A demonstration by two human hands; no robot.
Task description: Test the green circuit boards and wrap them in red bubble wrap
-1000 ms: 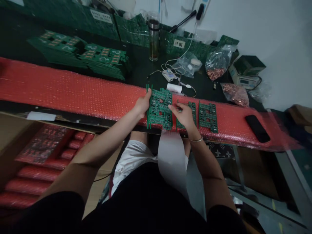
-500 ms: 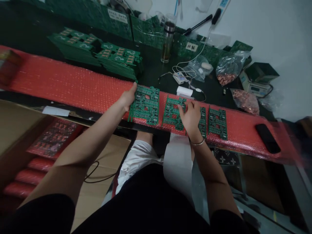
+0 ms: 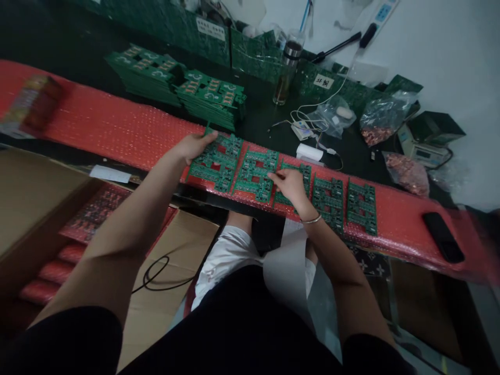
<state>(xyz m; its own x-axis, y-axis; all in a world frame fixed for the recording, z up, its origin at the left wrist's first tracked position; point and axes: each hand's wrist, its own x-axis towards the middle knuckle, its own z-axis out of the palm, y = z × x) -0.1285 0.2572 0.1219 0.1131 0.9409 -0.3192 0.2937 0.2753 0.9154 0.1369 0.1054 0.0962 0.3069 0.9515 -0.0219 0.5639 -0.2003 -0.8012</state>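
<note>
Several green circuit boards lie in a row along red bubble wrap [image 3: 128, 122]. My left hand [image 3: 197, 147] grips the upper left edge of the leftmost circuit board [image 3: 216, 169], thumb on top; its fingers are partly hidden, and I cannot tell if more boards lie beneath. My right hand [image 3: 292, 188] pinches the right edge of the second circuit board [image 3: 254, 178], thumb and finger together. That hand partly covers the third circuit board [image 3: 302, 169]. Two more boards, a fourth [image 3: 328, 200] and a fifth [image 3: 362, 208], lie flat to the right.
Two stacks of green boards [image 3: 211, 96] stand behind the wrap. A glass bottle [image 3: 287, 75], cables, a white roll [image 3: 309, 153] and bags of copper-coloured parts [image 3: 406, 169] lie farther right. A black phone [image 3: 443, 237] rests at the right end, a box [image 3: 33, 107] at the left.
One more board shows in the row, beside the one in my left hand. My left hand has moved left with its board. My right hand has shifted left along the row, fingers now pinched.
</note>
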